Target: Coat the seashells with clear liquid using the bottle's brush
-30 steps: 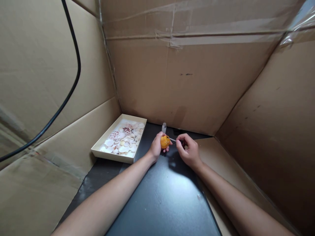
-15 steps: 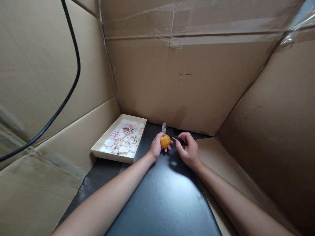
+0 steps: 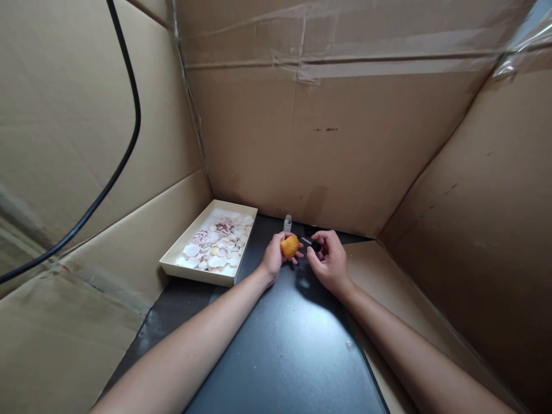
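Note:
My left hand (image 3: pixel 273 256) grips an orange scallop shell (image 3: pixel 290 246) just above the black mat (image 3: pixel 276 345). My right hand (image 3: pixel 329 260) is closed on a small brush with a dark cap (image 3: pixel 311 244), its thin tip pointing at the shell from a short gap to the right. A small clear bottle (image 3: pixel 287 223) stands on the mat right behind the shell.
A cream tray (image 3: pixel 172 257) filled with several white and pink shells sits at the left on the mat. Cardboard walls enclose the space on three sides. A black cable (image 3: pixel 125 155) hangs across the left wall.
The right hand has drawn the brush slightly up and back from the shell. The left hand has turned the shell a little and raised it slightly.

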The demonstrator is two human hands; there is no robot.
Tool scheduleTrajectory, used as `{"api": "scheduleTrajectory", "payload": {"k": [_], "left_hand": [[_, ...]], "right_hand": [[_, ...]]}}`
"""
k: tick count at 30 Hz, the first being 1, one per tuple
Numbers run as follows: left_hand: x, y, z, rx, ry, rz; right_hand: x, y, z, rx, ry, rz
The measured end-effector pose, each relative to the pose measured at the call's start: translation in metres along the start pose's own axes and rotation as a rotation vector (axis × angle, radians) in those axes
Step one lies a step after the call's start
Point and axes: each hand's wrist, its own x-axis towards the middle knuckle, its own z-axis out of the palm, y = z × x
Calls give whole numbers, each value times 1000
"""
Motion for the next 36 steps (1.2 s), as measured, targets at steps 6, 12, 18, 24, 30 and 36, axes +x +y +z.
{"api": "scheduleTrajectory", "payload": {"k": [6,12,18,24,30,36], "left_hand": [[1,-1,-1,-17,-15,14],[2,-2,-3,-21,-35,-18],[2,-2,-3,20,-39,2],[2,-2,-1,-10,-11,-3],[1,0,0,-12,5,-9],[1,1,1,-42,34,-32]], "right_hand": [[0,0,1,9,-58,-12],[1,1,2,-1,-30,0],[2,-1,1,-31,-12,-12],[3,-3,0,-40,-10,-36],[3,0,1,-32,1,-45],[2,-1,2,-37,31,-50]]}}
